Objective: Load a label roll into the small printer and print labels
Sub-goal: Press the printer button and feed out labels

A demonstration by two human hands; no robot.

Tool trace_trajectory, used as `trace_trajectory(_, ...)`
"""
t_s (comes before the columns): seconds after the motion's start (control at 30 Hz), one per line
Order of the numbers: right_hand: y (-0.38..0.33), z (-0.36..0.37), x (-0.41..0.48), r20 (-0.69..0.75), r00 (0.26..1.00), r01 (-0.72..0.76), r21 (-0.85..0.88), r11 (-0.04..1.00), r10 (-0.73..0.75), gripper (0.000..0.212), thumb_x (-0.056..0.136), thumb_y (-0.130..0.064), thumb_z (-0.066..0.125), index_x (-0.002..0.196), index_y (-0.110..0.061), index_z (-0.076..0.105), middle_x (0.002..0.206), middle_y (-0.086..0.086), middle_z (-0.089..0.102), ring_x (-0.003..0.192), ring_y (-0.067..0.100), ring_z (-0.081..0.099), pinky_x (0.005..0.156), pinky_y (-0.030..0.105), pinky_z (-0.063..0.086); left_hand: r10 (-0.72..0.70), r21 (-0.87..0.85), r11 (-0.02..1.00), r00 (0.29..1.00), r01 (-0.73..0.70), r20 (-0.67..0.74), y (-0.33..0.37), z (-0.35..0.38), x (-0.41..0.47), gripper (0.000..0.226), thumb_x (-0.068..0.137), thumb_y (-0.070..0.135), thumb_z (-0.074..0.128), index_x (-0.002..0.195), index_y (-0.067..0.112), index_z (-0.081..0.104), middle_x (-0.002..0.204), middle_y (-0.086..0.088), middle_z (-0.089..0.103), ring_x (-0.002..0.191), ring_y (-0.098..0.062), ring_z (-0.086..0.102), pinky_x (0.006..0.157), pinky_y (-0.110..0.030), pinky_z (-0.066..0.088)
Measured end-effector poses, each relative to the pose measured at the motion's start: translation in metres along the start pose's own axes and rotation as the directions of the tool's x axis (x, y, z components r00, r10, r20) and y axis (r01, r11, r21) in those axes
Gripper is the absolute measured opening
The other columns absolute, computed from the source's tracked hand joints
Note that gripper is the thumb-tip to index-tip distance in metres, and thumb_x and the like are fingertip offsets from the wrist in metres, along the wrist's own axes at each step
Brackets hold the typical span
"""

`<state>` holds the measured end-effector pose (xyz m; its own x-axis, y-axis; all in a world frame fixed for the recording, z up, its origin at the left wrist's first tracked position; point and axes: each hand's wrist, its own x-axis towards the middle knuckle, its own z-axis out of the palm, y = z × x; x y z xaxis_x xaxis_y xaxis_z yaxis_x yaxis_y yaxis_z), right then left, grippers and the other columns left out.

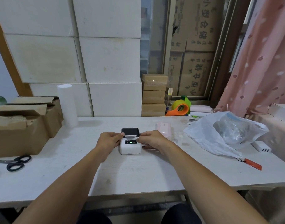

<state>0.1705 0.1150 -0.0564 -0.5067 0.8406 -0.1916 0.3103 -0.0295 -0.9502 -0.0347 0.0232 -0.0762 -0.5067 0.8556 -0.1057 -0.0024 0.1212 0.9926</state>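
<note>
A small white printer [130, 148] with a dark lid and a green light lit on its front panel sits mid-table. A white strip of label paper [130, 136] sticks out of its slot below the lid. My left hand [108, 140] holds the printer's left side, thumb and fingertips at the lid's edge. My right hand [150, 139] grips its right side, fingertips at the lid and panel. Whether a roll lies inside is hidden by the closed lid.
An open cardboard box [20, 126] stands at the left, with black scissors [17, 162] in front. A pink device [164, 128], a white plastic bag [222, 133], a white charger [262, 147] and an orange tag [252, 164] lie at the right. An orange tape dispenser [180, 109] sits behind.
</note>
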Motion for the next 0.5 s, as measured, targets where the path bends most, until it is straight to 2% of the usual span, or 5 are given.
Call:
trace_trajectory(0.07,-0.001,0.000,-0.001,0.017,1.000,-0.004,-0.011,1.000,0.004,0.034,0.079,-0.019,0.087,0.112,-0.013,0.080,0.104,0.003,0.081,0.092,0.015,0.075,0.099,0.035,0.061,-0.001,0.006,1.000,1.000,0.001,0.001,0.000,0.000,0.000,0.029,0.095,0.028,0.079,0.112,0.004,0.082,0.098,-0.006,0.086,0.098,-0.018,0.082,0.104,-0.039,0.059)
trace_trajectory(0.17,-0.002,0.001,0.000,0.027,1.000,0.009,-0.065,0.998,-0.008,0.036,0.077,-0.024,0.089,0.111,-0.015,0.079,0.115,0.008,0.080,0.093,0.015,0.073,0.096,0.034,0.061,-0.011,-0.006,1.000,1.000,0.011,0.001,-0.001,-0.001,0.001,0.029,0.094,0.027,0.079,0.113,0.005,0.082,0.100,-0.005,0.086,0.099,-0.018,0.082,0.105,-0.040,0.059)
trace_trajectory(0.33,-0.003,0.008,0.001,-0.012,1.000,-0.002,-0.127,0.992,0.001,0.055,0.071,-0.037,0.090,0.120,-0.020,0.070,0.115,0.001,0.076,0.097,0.015,0.073,0.087,0.030,0.061,0.000,0.001,1.000,1.000,0.000,-0.005,0.001,0.000,-0.002,0.021,0.094,0.028,0.080,0.103,0.009,0.084,0.095,-0.006,0.086,0.095,-0.018,0.081,0.103,-0.037,0.059)
trace_trajectory(0.4,-0.003,0.010,-0.001,-0.034,0.999,-0.005,-0.135,0.991,0.001,0.055,0.071,-0.038,0.088,0.120,-0.021,0.068,0.116,0.001,0.076,0.102,0.018,0.073,0.086,0.032,0.059,0.005,0.013,1.000,1.000,-0.005,-0.011,0.001,0.001,-0.003,0.020,0.095,0.029,0.079,0.099,0.010,0.084,0.092,-0.005,0.086,0.094,-0.019,0.081,0.100,-0.036,0.060)
trace_trajectory(0.5,-0.005,0.014,0.000,-0.052,0.999,0.005,-0.170,0.985,-0.014,0.053,0.067,-0.036,0.086,0.114,-0.019,0.067,0.114,0.007,0.076,0.095,0.021,0.071,0.084,0.036,0.057,-0.003,0.019,1.000,1.000,0.003,-0.011,0.001,0.001,-0.003,0.024,0.094,0.030,0.079,0.103,0.008,0.084,0.093,-0.006,0.086,0.094,-0.019,0.081,0.100,-0.037,0.060)
